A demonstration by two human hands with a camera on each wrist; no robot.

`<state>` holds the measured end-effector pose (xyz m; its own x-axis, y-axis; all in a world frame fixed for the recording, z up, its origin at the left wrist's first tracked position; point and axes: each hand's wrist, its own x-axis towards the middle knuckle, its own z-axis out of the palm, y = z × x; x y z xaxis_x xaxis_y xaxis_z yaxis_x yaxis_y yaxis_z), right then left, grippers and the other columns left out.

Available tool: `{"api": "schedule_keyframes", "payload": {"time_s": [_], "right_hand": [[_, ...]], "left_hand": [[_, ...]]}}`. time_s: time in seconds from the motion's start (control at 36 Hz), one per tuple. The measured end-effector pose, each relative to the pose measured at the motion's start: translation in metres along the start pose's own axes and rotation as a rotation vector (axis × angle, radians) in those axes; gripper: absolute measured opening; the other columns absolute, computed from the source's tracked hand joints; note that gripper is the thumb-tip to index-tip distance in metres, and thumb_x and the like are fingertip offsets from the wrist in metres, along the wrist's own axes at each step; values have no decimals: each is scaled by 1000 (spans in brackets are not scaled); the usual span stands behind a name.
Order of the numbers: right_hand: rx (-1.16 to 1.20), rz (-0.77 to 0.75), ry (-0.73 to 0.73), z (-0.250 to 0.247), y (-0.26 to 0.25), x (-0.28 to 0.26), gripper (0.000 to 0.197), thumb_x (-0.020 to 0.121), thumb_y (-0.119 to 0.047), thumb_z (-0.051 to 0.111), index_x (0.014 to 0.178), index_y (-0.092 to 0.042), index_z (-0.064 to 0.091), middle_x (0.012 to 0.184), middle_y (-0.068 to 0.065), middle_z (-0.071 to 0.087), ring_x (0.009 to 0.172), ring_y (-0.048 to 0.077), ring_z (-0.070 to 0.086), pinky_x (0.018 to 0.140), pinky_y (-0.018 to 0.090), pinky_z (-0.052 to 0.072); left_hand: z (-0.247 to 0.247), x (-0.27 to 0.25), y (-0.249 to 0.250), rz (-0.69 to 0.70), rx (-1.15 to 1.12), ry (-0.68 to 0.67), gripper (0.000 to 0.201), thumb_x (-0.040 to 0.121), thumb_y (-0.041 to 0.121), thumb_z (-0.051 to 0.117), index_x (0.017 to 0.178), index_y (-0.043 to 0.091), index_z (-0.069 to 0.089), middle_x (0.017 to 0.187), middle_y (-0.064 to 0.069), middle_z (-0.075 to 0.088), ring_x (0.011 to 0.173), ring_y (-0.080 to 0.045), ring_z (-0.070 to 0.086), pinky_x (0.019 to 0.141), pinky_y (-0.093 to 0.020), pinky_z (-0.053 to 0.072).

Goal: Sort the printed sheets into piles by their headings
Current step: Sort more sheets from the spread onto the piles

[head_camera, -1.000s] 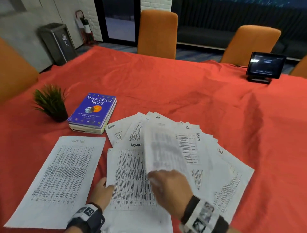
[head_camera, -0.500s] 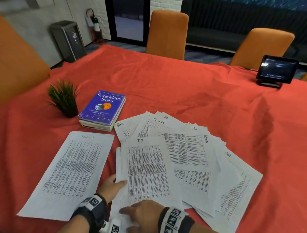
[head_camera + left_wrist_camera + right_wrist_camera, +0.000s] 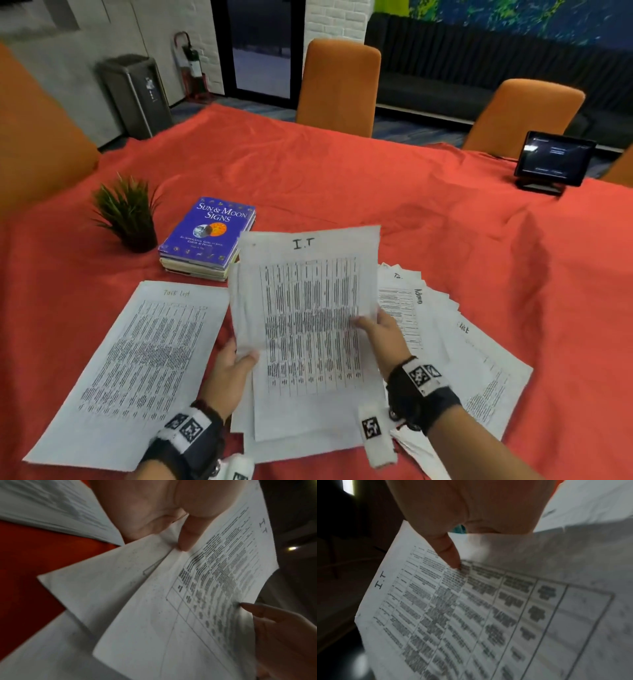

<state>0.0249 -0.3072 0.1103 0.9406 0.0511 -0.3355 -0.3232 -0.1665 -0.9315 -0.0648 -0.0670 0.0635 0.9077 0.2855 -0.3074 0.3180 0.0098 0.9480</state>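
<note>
Left hand [image 3: 228, 368] and right hand [image 3: 383, 334] pinch opposite edges of the raised I.T sheet [image 3: 308, 329]; fanned sheets [image 3: 455, 342] lie beside the right hand.

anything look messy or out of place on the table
The unsorted sheets at right lie fanned and skewed, headings at mixed angles. The Task List sheet lies flat. Both hands hold the I.T sheet raised.

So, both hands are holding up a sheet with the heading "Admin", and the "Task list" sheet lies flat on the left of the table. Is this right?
Not quite. The raised sheet held by the left hand and right hand is headed "I.T", not "Admin"; the head view and both wrist views show it. The Task list sheet does lie flat on the left.
</note>
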Motion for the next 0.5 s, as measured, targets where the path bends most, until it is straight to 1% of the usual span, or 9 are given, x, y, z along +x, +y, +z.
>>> {"api": "schedule_keyframes", "payload": {"time_s": [0.06, 0.11, 0.14, 0.19, 0.28, 0.33, 0.39, 0.44, 0.5], "right_hand": [[55, -97, 31, 5, -22, -7, 18, 88, 0, 57, 99, -11, 65, 97, 3, 71, 85, 8, 68, 75, 21, 56], [102, -233, 57, 10, -40, -13, 16, 88, 4, 54, 98, -3, 65, 90, 6, 71, 74, 3, 67, 62, 12, 53], [112, -309, 71, 12, -48, -16, 18, 89, 4, 53, 100, -2, 66, 91, 8, 72, 77, 5, 68, 64, 13, 53], [124, -437, 112, 16, -58, -23, 22, 89, 5, 53, 99, -9, 68, 90, 0, 74, 84, 10, 69, 70, 18, 54], [148, -571, 124, 20, -61, -34, 27, 89, 5, 56, 101, -16, 67, 91, -10, 73, 88, 8, 67, 75, 19, 53], [133, -619, 117, 22, -54, -40, 22, 87, -8, 57, 105, -18, 66, 98, -6, 72, 94, 12, 67, 79, 22, 54], [124, -609, 107, 22, -43, -41, 25, 85, -22, 61, 108, -15, 64, 100, 1, 71, 95, 16, 67, 78, 28, 56], [111, -585, 109, 21, -37, -43, 36, 81, -32, 63, 111, -12, 63, 100, 5, 70, 95, 20, 66, 78, 33, 56], [88, -598, 117, 18, -37, -43, 30, 82, -27, 62, 105, -8, 62, 95, 1, 68, 90, 19, 64, 77, 32, 53]], "left_hand": [[4, 1, 18, 54, -55, 10, 43, 81, 21, 58, 124, 17, 56, 117, -1, 68, 112, -18, 62, 105, -42, 42], [8, 2, 38, 125, -111, 36, 37, 86, 16, 58, 123, 16, 55, 115, 0, 67, 110, -16, 61, 102, -35, 43], [10, 1, 48, 154, -141, 55, 28, 91, 9, 55, 118, 18, 56, 111, 2, 67, 106, -13, 61, 97, -28, 45], [13, -3, 68, 204, -198, 75, 28, 95, 3, 47, 112, 23, 56, 108, 7, 67, 103, -7, 62, 90, -18, 47], [14, -6, 81, 302, -224, 85, 39, 96, 2, 45, 131, 17, 49, 125, 2, 63, 117, -10, 58, 102, -29, 43], [13, -5, 80, 325, -231, 85, 46, 96, 0, 44, 139, 15, 43, 132, -1, 59, 123, -13, 55, 106, -33, 41], [13, -7, 77, 331, -241, 78, 48, 95, 2, 47, 141, 16, 40, 134, 0, 58, 124, -12, 54, 108, -34, 40], [14, -9, 73, 330, -263, 73, 51, 89, 15, 56, 138, 17, 42, 133, 0, 59, 125, -14, 54, 109, -37, 38], [15, -8, 68, 306, -280, 67, 48, 82, 22, 59, 129, 20, 50, 124, 5, 65, 119, -11, 58, 103, -32, 43]]}}
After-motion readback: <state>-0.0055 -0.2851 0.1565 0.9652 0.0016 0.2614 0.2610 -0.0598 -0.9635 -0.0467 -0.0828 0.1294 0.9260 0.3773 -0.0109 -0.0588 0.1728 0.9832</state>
